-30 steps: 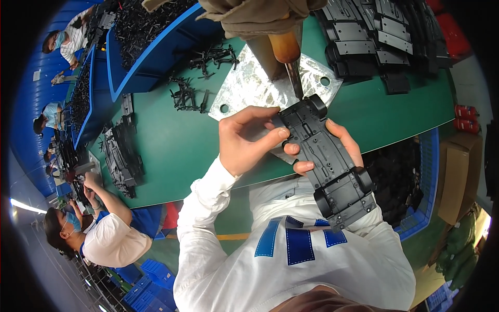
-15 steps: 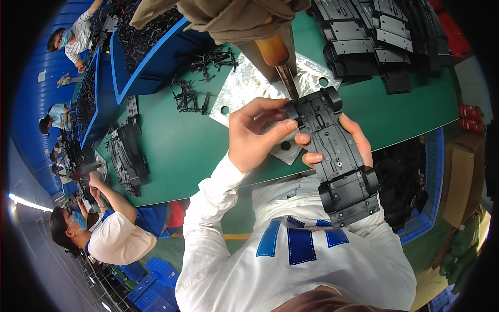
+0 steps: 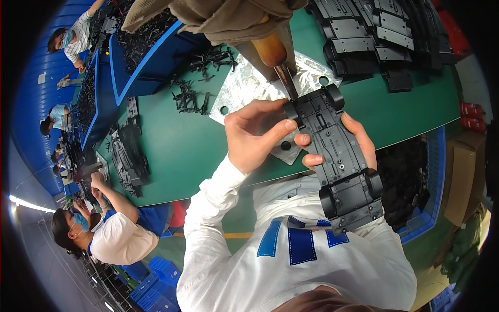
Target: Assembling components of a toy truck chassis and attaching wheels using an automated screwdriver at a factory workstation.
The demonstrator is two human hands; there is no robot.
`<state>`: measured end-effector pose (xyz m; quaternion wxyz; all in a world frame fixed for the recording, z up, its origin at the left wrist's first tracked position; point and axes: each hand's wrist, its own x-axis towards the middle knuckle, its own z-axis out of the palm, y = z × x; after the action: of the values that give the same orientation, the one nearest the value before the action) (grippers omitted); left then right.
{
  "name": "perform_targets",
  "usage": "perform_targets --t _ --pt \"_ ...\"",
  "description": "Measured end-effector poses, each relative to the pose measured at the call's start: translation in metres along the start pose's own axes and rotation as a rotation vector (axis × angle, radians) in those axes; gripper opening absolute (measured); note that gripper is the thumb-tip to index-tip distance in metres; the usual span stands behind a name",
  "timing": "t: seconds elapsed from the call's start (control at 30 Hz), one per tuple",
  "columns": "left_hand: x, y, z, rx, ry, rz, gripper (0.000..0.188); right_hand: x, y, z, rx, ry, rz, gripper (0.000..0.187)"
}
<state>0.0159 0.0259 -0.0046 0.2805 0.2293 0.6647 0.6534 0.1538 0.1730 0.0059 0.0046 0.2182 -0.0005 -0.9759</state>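
A black plastic car chassis [image 3: 337,151], toy-sized, is held at a slant with its screw-hole side facing up. My right hand [image 3: 361,136] wraps around its middle from the right, and its fingertips show at the left edge. My left hand [image 3: 249,136] pinches the far left corner by the wheel arch between thumb and fingers; whether a small part is in that pinch, I cannot make out. Just beyond that corner, the metal tip of a tool with an amber handle [image 3: 270,51] points down at the chassis. Brown cloth [image 3: 228,21] is bundled around the tool's upper part.
A silver metal plate [image 3: 236,88] lies on the green table [image 3: 176,156] beneath the tool. Stacked chassis [image 3: 353,44] stand at the far right, small black parts [image 3: 189,99] and a blue bin [image 3: 150,65] at the left. Below the table's right is a blue crate [image 3: 434,192]. Co-workers [image 3: 117,234] sit leftward.
The chassis and my right hand have shifted slightly right and nearer to me. The tool and cloth appear slightly further left. My left hand keeps its pinch at the corner.
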Motion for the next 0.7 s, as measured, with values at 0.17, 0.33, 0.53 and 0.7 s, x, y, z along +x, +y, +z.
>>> perform_targets --t 0.17,0.33,0.53,0.7 --pt "0.001 0.002 0.001 -0.014 -0.003 -0.019 0.036 0.001 0.002 0.007 0.002 0.059 -0.021 0.050" --pt "0.001 0.001 0.000 -0.015 -0.001 -0.013 0.036 0.000 0.002 0.008 -0.023 0.038 -0.031 0.049" --pt "0.002 0.003 0.000 -0.018 0.003 -0.016 0.036 0.001 0.003 0.012 0.001 0.077 -0.038 0.049" --pt "0.001 0.004 0.000 -0.020 -0.006 -0.018 0.037 0.001 0.003 0.010 -0.037 0.065 -0.024 0.049"
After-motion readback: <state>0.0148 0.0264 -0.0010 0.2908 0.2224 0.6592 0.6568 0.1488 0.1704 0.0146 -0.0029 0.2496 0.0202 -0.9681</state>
